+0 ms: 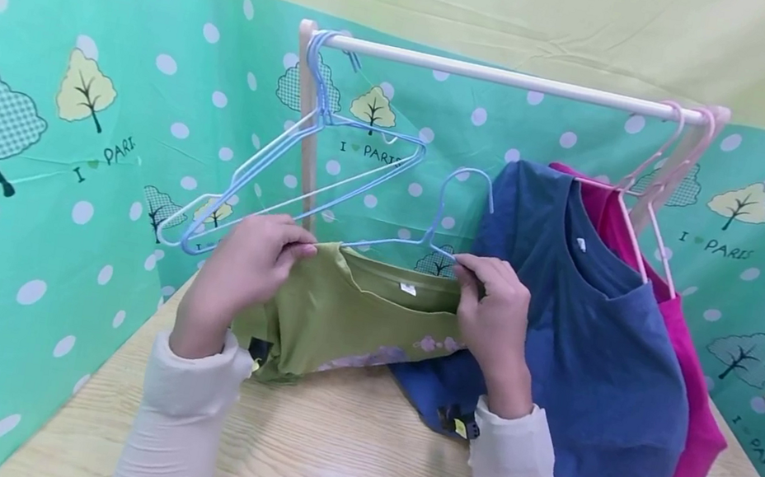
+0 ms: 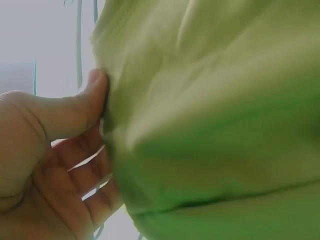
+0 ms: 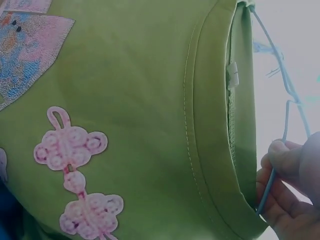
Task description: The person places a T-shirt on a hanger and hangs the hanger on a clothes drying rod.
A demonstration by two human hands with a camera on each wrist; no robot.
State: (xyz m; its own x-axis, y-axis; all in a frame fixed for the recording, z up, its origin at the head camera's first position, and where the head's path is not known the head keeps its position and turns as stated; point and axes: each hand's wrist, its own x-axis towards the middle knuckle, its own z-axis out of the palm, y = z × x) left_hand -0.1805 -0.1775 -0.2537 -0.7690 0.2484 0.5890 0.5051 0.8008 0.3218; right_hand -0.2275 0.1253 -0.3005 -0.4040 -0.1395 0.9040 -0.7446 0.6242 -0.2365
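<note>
A green T-shirt (image 1: 341, 307) with pink and lilac patches hangs between my two hands, its neckline facing me. Inside its neck is a blue wire hanger (image 1: 437, 218), the hook standing up above the collar. My left hand (image 1: 251, 264) pinches the shirt's shoulder between thumb and fingers; in the left wrist view the green cloth (image 2: 200, 110) fills most of the picture. With thumb and fingers, my right hand (image 1: 494, 315) pinches the hanger's arm at the other side of the neck opening. The right wrist view shows the hanger wire (image 3: 272, 185) entering the collar there.
A garment rack with a white rail (image 1: 513, 77) stands behind. Several blue and white hangers (image 1: 318, 124) hang at its left end. At the right, a blue shirt (image 1: 579, 370) and a magenta shirt (image 1: 690, 454) hang on pink hangers (image 1: 667, 150). Below is a wooden table (image 1: 290, 441).
</note>
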